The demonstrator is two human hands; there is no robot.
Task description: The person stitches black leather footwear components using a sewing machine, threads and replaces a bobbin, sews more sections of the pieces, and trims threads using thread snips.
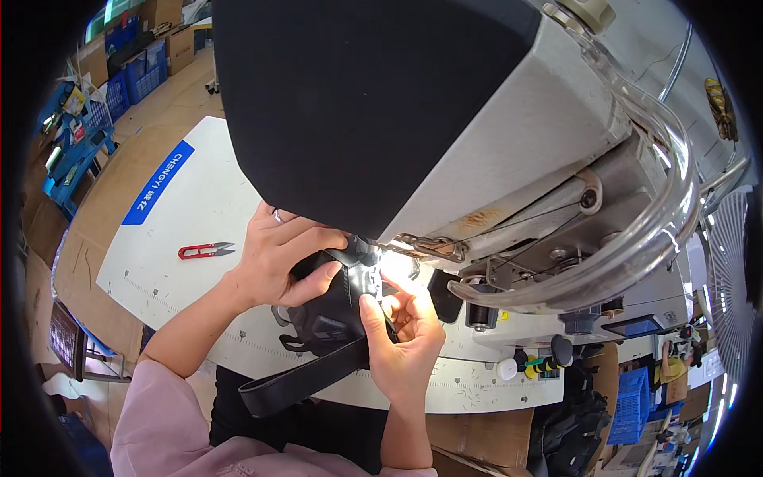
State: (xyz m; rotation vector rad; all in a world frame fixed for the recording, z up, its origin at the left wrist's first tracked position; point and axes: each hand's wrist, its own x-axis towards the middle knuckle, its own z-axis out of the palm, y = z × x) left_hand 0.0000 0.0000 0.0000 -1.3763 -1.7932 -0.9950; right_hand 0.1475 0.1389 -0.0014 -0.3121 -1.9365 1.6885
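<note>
A black sewn piece with a wide strap, perhaps a small bag point(322, 322), lies on the white table under the head of an industrial sewing machine point(509, 151). My left hand point(282, 254), with a ring on one finger, pinches its upper edge between thumb and fingers. On the near right side, my right hand point(407, 334) grips the same piece, thumb up and fingers curled close to the brightly lit needle area. Glare and the machine head hide the needle itself. Toward me, the black strap point(298, 381) hangs over the table edge.
Red-handled thread snips point(205, 250) lie left of my left hand. A clear curved guard point(675, 199) juts out on the right. Small spools and round containers point(536, 366) stand at the table's right end, with black bags point(572, 425) below. Blue crates point(145, 73) stand far left.
</note>
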